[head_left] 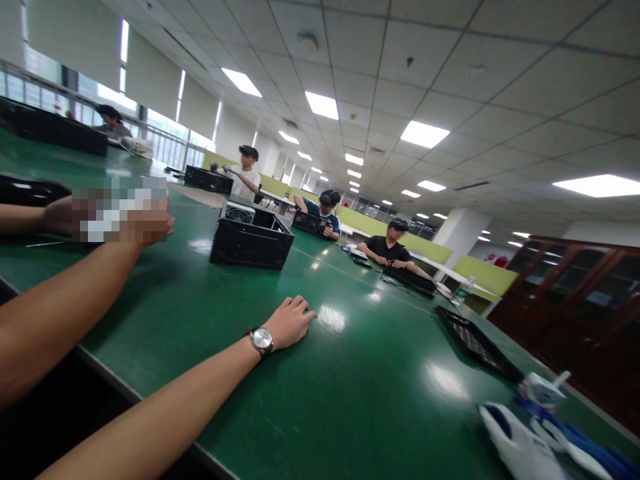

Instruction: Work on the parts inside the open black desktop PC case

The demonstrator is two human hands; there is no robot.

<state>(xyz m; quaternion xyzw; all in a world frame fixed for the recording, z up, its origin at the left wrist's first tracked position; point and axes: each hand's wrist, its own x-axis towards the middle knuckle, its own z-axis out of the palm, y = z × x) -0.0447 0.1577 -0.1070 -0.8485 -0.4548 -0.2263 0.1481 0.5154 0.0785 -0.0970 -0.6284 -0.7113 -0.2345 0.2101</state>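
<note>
L hand (154, 223) is left of the near PC case (250, 247), well apart from it, at a pale item (100, 230); pixelation covers both, so can't tell if it's gripping or just touching. A co-worker's hand (57, 215) is on the item's other side, farther left of the case, also part-pixelated. Glossy blk thing (33, 190) behind that hand, ID unclear.

R hand (290, 325) is in front of the case & a bit right, palm down on the green tabletop (320, 413), fingers loosely spread, nothing held. Wristwatch (262, 339) w/ silver dial on that wrist.

Case is blk, w/ an open side facing up & a fan grille (239, 213) showing at its upper left; neither hand touches it.

Behind the case: co-worker in white top (245, 181) at another blk case (207, 179). Right of & behind it: co-worker in dk blue (315, 208) w/ a 3rd case (307, 225), then co-worker in blk T-shirt (387, 248) at a flat blk chassis part (410, 280).

Far right of the case: perforated blk panel (475, 340), plus blurred white/blue items (520, 443) nearer the camera.
</note>
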